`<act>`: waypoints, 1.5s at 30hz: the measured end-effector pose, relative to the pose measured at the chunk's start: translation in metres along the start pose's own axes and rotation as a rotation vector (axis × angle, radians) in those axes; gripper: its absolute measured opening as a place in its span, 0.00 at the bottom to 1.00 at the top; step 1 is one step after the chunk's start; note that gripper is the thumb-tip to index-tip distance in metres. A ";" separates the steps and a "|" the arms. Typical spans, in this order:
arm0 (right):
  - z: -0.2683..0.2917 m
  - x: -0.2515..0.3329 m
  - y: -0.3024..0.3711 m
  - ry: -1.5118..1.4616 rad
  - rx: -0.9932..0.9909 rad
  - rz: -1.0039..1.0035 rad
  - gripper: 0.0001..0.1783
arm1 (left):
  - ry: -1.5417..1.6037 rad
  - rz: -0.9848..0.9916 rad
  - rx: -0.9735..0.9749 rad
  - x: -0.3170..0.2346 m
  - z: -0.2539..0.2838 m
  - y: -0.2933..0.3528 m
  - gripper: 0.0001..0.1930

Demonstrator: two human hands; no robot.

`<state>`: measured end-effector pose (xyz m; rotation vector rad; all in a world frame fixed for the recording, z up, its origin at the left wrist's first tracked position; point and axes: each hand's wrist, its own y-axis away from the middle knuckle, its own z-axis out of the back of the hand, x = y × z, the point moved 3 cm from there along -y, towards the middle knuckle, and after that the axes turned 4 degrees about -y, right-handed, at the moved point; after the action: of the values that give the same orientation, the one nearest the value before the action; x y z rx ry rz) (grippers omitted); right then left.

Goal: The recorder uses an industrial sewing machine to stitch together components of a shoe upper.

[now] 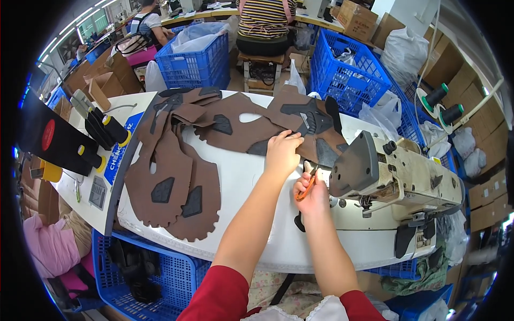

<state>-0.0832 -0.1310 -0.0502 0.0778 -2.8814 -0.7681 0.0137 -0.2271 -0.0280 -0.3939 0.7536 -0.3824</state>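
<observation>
On the white sewing table (251, 214), my left hand (285, 153) grips the near edge of a brown shoe upper (274, 113) with black patches, its fingers bent over the top. Just right of it, my right hand (315, 199) is closed around orange-handled thread snips (305, 190), their dark blades pointing up toward the upper's near edge. The sewing machine (396, 179) stands beside my right hand, its head close to the upper. More brown uppers (160, 171) with notched edges lie overlapping on the left, joined toward the back. My left thumb is hidden.
Black thread cones (115, 130) stand on the left side table (88, 200); more thread spools (452, 113) are at the right. Blue crates (195, 63) stand behind the table, another blue crate (176, 278) below its front left. A person (263, 24) sits beyond.
</observation>
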 end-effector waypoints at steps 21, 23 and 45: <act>0.068 0.033 0.131 0.584 0.663 -0.581 0.36 | -0.510 -0.336 -0.041 -0.051 -0.022 0.000 0.31; 0.060 0.022 0.128 0.724 0.600 -0.641 0.36 | -0.611 -0.406 -0.118 -0.057 -0.019 -0.012 0.25; 0.047 0.043 0.184 0.604 1.026 -0.583 0.24 | -0.166 -0.102 -0.536 -0.214 0.350 -0.015 0.14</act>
<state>-0.1354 0.0474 0.0073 1.0633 -2.3196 0.6593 0.1194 -0.0679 0.3356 -0.9592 0.6687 -0.2344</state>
